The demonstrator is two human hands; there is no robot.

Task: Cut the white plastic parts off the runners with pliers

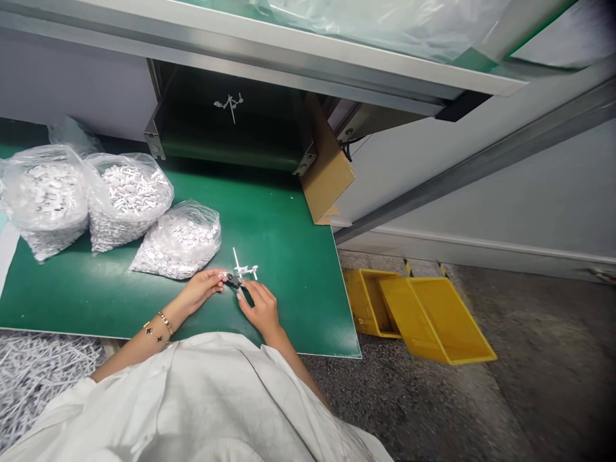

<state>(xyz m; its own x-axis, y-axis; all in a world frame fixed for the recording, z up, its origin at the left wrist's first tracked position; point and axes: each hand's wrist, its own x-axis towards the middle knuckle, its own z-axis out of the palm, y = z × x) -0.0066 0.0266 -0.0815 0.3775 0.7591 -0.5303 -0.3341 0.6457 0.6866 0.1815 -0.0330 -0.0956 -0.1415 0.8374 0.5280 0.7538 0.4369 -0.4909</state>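
Observation:
My right hand (261,308) is closed around the handles of small black cutting pliers (234,281), whose jaws point toward my left hand. With its fingers pinched, my left hand (199,290) holds a small white plastic part (224,276) at the tips of the pliers. Just beyond both hands, a white plastic sprue piece (246,269) with a long thin stem lies on the green tabletop (298,301). A clear bag of white round pieces (180,240) sits close to my left hand.
Two more clear bags of white parts, one filled bag (129,196) and another bag (48,192), stand at left. A dark conveyor belt (231,135) carries another sprue (230,106). Cardboard (327,167) flanks it. Yellow bins (437,321) rest on the floor; white scraps (38,378) lie lower left.

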